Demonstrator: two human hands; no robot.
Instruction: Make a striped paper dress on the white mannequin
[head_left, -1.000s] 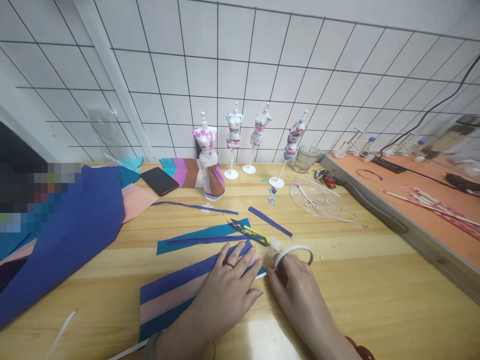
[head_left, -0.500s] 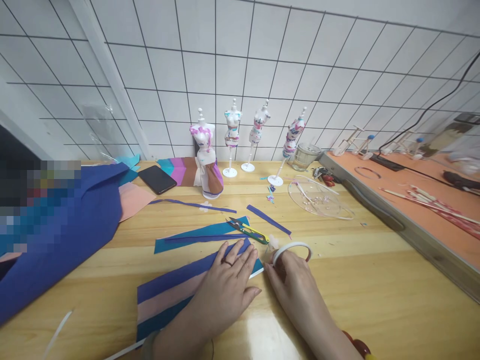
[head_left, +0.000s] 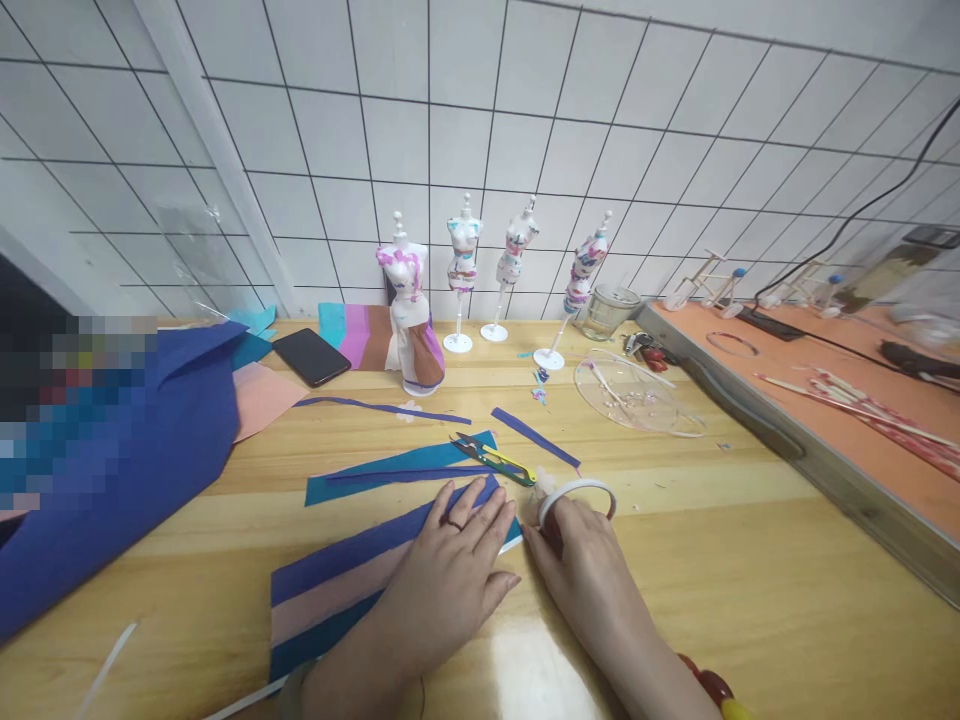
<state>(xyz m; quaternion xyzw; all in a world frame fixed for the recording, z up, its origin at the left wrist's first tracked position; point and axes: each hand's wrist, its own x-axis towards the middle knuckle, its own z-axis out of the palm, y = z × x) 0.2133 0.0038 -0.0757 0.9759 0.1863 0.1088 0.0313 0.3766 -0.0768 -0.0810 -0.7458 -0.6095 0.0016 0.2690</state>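
My left hand (head_left: 450, 575) lies flat, fingers spread, on a stack of felt strips (head_left: 337, 585) in purple, pink and teal near the table's front edge. My right hand (head_left: 581, 555) sits just to the right of it, fingers curled round a white roll of tape (head_left: 581, 490) that stands on the wood. The right hand's fingertips touch the right end of the felt. Small thread snips (head_left: 495, 458) with a yellow grip lie just beyond both hands on a long teal felt strip (head_left: 390, 470).
Several small dress forms (head_left: 409, 320) stand at the back by the tiled wall, with a black phone (head_left: 311, 356), a clear plastic dish (head_left: 637, 395) and a glass jar (head_left: 609, 312). Blue fabric (head_left: 142, 450) piles at left. An orange board (head_left: 832, 400) fills the right.
Both hands and the tape roll stay in place on the felt; only the view has shifted slightly.
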